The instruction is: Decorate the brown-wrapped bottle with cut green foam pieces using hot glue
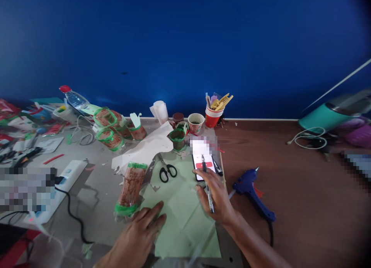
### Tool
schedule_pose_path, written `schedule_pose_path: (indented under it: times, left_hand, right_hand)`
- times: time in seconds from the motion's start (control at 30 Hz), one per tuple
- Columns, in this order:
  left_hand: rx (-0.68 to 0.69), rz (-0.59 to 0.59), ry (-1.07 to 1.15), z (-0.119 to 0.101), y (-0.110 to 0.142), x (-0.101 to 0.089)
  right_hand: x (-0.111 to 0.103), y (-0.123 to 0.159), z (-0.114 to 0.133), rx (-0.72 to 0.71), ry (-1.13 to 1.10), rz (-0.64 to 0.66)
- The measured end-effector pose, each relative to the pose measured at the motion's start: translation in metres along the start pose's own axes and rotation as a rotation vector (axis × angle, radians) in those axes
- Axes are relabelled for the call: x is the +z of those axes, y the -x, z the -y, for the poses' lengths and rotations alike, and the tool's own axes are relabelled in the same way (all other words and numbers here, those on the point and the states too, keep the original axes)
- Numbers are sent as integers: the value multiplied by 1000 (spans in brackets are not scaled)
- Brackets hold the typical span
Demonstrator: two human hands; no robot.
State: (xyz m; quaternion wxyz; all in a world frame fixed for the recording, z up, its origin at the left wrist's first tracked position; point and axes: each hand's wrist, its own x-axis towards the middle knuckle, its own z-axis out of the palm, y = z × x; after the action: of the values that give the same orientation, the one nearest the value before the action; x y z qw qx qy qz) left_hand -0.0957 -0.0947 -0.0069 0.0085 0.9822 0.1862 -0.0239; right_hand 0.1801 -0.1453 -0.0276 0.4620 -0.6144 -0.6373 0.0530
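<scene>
My right hand [216, 192] has a pen [209, 196] between its fingers. One fingertip lies over the left edge of a lit phone [198, 176], whose screen is partly blurred out. Under both hands spreads light green paper [188, 237]. My left hand [142, 231] rests palm down at the paper's left edge, fingers stretched out and holding nothing. Just above it lies a brown-wrapped roll [131, 187] with green ends. Black-handled scissors [167, 173] lie on the upper part of the paper, blades partly hidden.
Right of my right hand lies a blue glue gun [252, 192]. Paper cups [196, 123], a red cup of tools [213, 117] and a white sheet [150, 144] sit behind. Green-rimmed brown pots [108, 138] and a power strip [69, 183] are left. A teal bottle [324, 115] lies far right.
</scene>
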Motion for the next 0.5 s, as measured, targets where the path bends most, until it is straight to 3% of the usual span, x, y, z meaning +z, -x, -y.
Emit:
schedule_pose_path:
  times: [0.23, 0.5]
  left_hand:
    - [-70, -17, 2, -20, -22, 4]
    - [-168, -83, -74, -29, -23, 20]
  right_hand:
    - [-3, -2, 3, -21, 9, 22]
    - [-2, 1, 0, 66, -48, 25]
